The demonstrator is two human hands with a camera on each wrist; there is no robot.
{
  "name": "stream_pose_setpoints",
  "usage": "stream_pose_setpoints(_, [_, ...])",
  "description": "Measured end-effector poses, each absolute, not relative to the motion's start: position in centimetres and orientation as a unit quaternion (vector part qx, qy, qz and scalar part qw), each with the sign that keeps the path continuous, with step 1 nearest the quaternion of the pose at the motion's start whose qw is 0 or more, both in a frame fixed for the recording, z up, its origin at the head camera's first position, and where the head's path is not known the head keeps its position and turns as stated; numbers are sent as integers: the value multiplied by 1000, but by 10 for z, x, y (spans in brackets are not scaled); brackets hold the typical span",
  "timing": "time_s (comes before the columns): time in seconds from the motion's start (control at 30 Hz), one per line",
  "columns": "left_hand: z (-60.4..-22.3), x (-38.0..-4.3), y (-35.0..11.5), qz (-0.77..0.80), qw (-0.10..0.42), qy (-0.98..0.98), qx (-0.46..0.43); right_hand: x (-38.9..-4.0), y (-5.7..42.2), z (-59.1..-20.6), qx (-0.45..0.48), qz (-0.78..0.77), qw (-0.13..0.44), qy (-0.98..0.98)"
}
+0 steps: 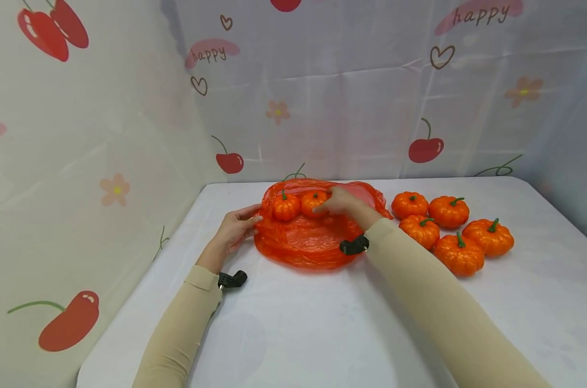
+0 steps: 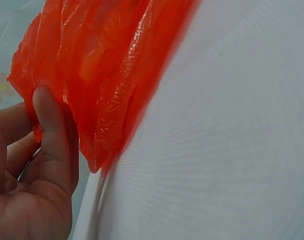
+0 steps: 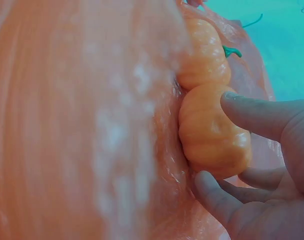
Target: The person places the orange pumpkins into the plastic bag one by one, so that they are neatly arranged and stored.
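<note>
A red plastic bag [image 1: 317,245] lies spread with its mouth facing up, and two small orange pumpkins sit inside it. At the bag's left edge, my left hand [image 1: 236,229] pinches the thin plastic between thumb and fingers, as the left wrist view shows closely. My right hand [image 1: 344,203] reaches into the bag and grips the right-hand pumpkin [image 3: 212,132], thumb on one side and fingers on the other. The left-hand pumpkin [image 1: 286,207], with a green stem, rests against it. Part of the gripped pumpkin is hidden behind the fingers in the head view.
Several more orange pumpkins [image 1: 459,254] with green stems stand grouped to the right of the bag, close to my right forearm. Everything rests on a white table [image 1: 293,323]. A printed curtain [image 1: 342,108] hangs behind and along the left side.
</note>
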State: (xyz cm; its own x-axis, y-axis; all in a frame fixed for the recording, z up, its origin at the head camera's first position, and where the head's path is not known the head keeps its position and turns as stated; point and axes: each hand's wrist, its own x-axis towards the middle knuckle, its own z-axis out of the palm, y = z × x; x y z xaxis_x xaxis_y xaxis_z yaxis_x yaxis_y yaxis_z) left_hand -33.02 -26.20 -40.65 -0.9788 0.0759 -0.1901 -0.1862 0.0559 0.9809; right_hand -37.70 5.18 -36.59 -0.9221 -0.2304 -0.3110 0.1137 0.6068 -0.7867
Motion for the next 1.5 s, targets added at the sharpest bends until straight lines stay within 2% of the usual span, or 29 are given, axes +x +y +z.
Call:
stream_pose_setpoints(0.23, [-408, -330, -262, 696, 95, 710, -41, -373, 56, -362, -54, -438, 196, 876])
stream_pose_setpoints(0.43, [-409, -330, -261, 698, 97, 708, -39, -366, 63, -360, -79, -415, 175, 889])
stream_pose_setpoints(1.03, [-408, -329, -261, 688, 100, 717, -43, -318, 86, -337, -155, -398, 135, 894])
stream_pose_setpoints(1.5, [-407, -329, -261, 686, 98, 720, -41, -281, 104, -343, -202, -425, 152, 869])
